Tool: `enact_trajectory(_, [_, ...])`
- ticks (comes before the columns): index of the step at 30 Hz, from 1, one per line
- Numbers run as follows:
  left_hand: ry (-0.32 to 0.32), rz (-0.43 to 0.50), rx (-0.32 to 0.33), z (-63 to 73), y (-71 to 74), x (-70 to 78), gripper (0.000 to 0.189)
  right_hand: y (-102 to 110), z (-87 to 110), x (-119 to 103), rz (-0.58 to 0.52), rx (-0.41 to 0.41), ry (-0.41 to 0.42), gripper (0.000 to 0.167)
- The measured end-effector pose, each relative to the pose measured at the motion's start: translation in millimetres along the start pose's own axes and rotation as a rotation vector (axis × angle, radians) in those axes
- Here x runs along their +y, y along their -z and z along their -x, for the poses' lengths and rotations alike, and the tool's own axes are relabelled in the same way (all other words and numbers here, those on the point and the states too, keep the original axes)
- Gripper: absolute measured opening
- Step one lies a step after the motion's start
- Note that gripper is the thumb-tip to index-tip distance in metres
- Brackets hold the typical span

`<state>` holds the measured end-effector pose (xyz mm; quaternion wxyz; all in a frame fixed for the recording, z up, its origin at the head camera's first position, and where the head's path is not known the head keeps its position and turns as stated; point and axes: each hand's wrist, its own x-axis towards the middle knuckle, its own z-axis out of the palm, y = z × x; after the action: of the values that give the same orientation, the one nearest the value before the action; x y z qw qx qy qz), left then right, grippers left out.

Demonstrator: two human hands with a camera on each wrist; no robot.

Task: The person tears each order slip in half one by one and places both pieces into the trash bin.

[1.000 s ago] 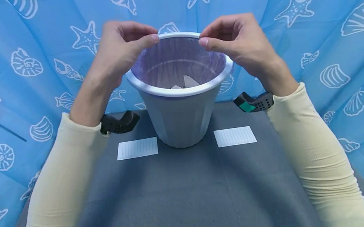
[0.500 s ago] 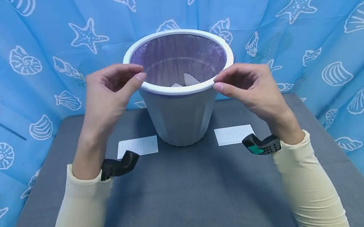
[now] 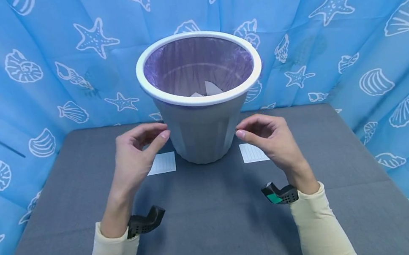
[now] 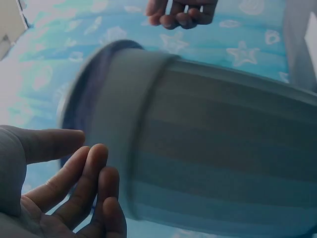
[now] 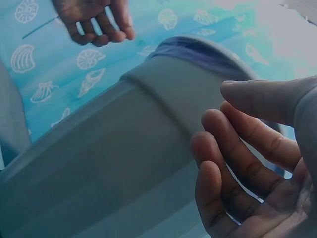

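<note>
A grey waste bin with a white rim stands upright at the back middle of the table. Its inside is lined with a purple plastic bag, and a few white pieces lie in it. My left hand is raised beside the bin's left side, fingers loosely bent and nothing between them. On the right side my right hand mirrors it, also holding nothing. Both wrist views show the thumb near the fingertips, with the bin's wall behind the left fingers and its collar near the right ones.
White lined cards lie on the dark grey tabletop, one at each side of the bin, the right card partly behind my hand. A blue curtain with shells and starfish hangs close behind the bin.
Both hands have come down and back from the far upper rim, past the front of the rim, to beside the lower bin. The bin stays in place.
</note>
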<state>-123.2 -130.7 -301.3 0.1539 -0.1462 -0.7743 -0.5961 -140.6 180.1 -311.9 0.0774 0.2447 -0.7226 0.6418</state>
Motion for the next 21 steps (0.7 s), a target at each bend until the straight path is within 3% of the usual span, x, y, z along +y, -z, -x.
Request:
enact_trajectory(10, [0.108,0.006,-0.058,13.7,-8.4,-40.6,0.024,-7.2,13.0,23.5,-0.015,0.012,-0.088,0.015])
enact_trajectory(21, [0.140,0.031,-0.078,16.0,-7.8,-52.6,0.023,-8.5,12.8,33.1,0.007,0.007,-0.115,0.014])
